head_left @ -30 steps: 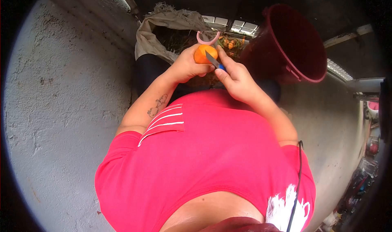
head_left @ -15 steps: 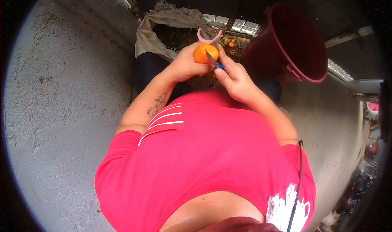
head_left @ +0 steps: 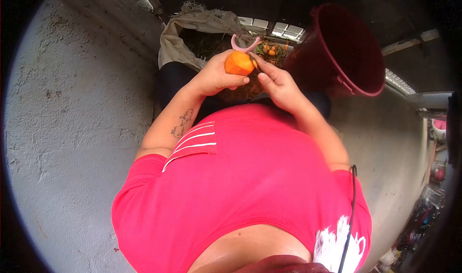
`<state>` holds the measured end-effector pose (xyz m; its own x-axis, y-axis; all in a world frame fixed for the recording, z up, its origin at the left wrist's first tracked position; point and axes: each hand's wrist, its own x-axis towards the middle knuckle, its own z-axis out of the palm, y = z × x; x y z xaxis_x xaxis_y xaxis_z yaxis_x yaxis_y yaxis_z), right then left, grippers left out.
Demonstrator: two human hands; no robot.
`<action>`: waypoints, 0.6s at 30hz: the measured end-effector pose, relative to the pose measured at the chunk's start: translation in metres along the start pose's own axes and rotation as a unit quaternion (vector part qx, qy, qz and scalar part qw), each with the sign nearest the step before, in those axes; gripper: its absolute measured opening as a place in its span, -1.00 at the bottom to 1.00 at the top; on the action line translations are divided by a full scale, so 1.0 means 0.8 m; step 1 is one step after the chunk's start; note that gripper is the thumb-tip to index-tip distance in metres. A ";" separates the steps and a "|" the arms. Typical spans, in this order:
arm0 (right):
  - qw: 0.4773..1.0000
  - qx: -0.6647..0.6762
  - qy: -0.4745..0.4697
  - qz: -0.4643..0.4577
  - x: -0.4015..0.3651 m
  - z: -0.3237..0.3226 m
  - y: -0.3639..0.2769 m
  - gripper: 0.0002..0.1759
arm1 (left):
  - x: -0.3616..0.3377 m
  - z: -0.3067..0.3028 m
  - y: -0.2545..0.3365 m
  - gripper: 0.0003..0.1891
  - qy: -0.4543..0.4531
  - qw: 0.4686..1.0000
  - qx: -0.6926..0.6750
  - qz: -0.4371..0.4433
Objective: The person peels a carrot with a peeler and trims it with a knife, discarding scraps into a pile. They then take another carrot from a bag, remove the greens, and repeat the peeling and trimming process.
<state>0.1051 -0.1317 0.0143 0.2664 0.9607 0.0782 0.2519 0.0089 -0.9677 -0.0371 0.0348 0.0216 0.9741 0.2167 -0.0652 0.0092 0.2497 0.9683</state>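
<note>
Shifted from the front of the orange piece (head_left: 237, 63) to its right edge, the knife (head_left: 258, 70) is held in the right hand (head_left: 281, 86); the left hand (head_left: 212, 76) grips the piece. Beyond are a curved pink band (head_left: 245, 49), a sack (head_left: 169, 47) and a dark red bucket (head_left: 313, 63).

The single head view looks forward and steeply down from the wearer's head, its round, wide-angle field taking in the shirt (head_left: 250, 172) close at the bottom, the left hand (head_left: 213, 76) and right hand (head_left: 283, 87) beyond it, and the sack (head_left: 172, 42) and bucket (head_left: 308, 63) toward the top.
</note>
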 end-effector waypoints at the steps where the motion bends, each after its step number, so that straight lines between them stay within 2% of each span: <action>1: 0.997 0.056 -0.014 0.059 -0.002 -0.006 0.000 -0.34 | 0.000 -0.002 -0.002 -0.50 -0.013 1.000 -0.023 -0.009; 4: 0.950 0.224 -0.034 0.213 -0.003 -0.022 -0.018 -0.39 | 0.003 -0.003 -0.004 -0.50 -0.032 0.998 -0.046 -0.022; 5: 0.944 0.254 -0.001 0.208 -0.005 -0.012 -0.027 -0.39 | 0.005 -0.002 -0.006 -0.50 -0.036 0.998 -0.047 -0.025; 6: 0.962 0.187 0.016 0.197 -0.003 -0.004 -0.029 -0.36 | 0.007 0.000 -0.013 -0.49 0.006 0.994 0.099 0.040; 7: 0.975 0.118 0.034 0.186 0.000 0.001 -0.029 -0.34 | 0.012 0.003 -0.023 -0.47 0.048 0.963 0.243 0.105; 8: 0.982 0.049 0.051 0.173 0.001 0.005 -0.027 -0.31 | 0.017 0.008 -0.031 -0.45 0.089 0.906 0.380 0.167; 9: 0.983 -0.127 0.131 -0.002 0.009 0.009 0.007 -0.29 | 0.023 0.022 -0.031 -0.36 0.108 0.887 0.411 0.182; 12: 0.986 -0.100 0.110 0.074 0.006 -0.015 -0.001 -0.38 | 0.021 0.041 -0.036 -0.20 0.074 0.893 0.391 0.211; 13: 0.983 -0.120 0.135 0.035 0.003 -0.027 0.001 -0.46 | 0.021 0.035 -0.037 -0.19 0.021 0.882 0.432 0.187; 15: 0.948 -0.233 0.204 0.067 -0.009 -0.072 -0.022 -0.47 | 0.020 0.027 -0.043 -0.23 0.015 0.914 0.392 0.099; 16: 0.912 -0.309 0.267 0.043 -0.015 -0.100 -0.026 -0.43 | 0.019 0.024 -0.048 -0.24 0.011 0.928 0.370 0.054; 17: 0.868 -0.305 0.381 0.094 -0.021 -0.127 -0.025 -0.31 | 0.021 0.019 -0.056 -0.29 0.022 0.922 0.383 0.050; 18: 0.815 -0.322 0.470 0.102 -0.025 -0.139 -0.049 -0.16 | 0.024 0.018 -0.060 -0.34 0.023 0.934 0.356 0.023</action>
<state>0.1938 -0.1822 0.0771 0.8835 0.2837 0.3727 0.4681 -0.5634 -0.6808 -0.0157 0.0132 -0.0225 0.9666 0.2559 -0.0135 0.1311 -0.4487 0.8840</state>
